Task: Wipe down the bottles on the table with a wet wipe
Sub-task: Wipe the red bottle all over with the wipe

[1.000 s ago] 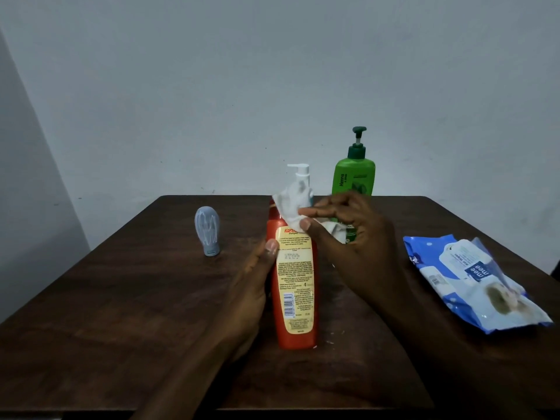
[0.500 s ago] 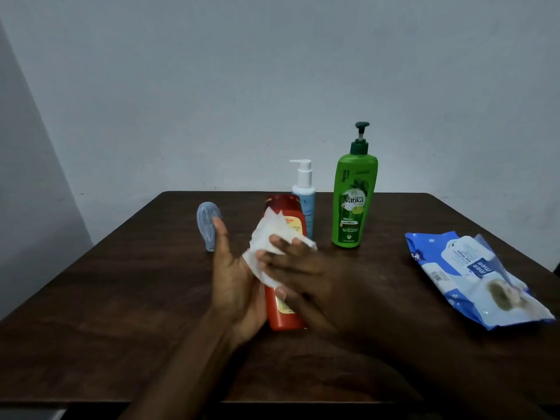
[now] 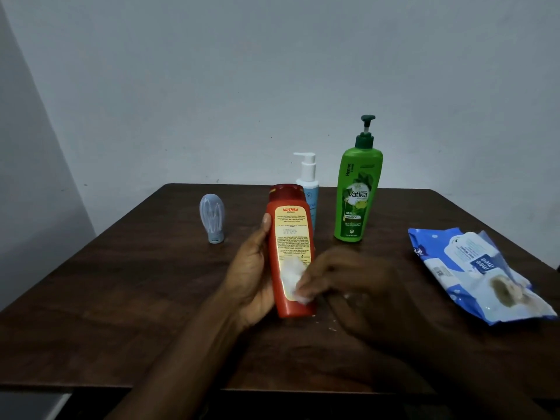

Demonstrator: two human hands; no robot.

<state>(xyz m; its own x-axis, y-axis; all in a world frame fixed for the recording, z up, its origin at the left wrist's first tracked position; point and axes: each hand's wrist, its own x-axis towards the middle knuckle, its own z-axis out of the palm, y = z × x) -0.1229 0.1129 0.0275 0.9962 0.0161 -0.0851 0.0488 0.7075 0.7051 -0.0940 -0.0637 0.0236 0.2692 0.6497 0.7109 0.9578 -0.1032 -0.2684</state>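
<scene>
A red shampoo bottle (image 3: 289, 234) with a yellow back label stands upright at the table's middle. My left hand (image 3: 251, 274) grips it from the left, thumb on its front edge. My right hand (image 3: 342, 283), blurred, pinches a white wet wipe (image 3: 292, 277) against the lower part of the label. Behind it stand a white pump bottle (image 3: 309, 189) with a pale blue body and a tall green pump bottle (image 3: 357, 195). A small grey-blue bottle (image 3: 212, 218) stands cap down at the left.
A blue and white pack of wet wipes (image 3: 475, 274) lies flat near the right edge of the dark wooden table (image 3: 121, 298). A pale wall rises right behind the table's far edge.
My right hand has slid the wipe from the bottle's top down to its lower label. My left hand now holds the bottle lower on its side.
</scene>
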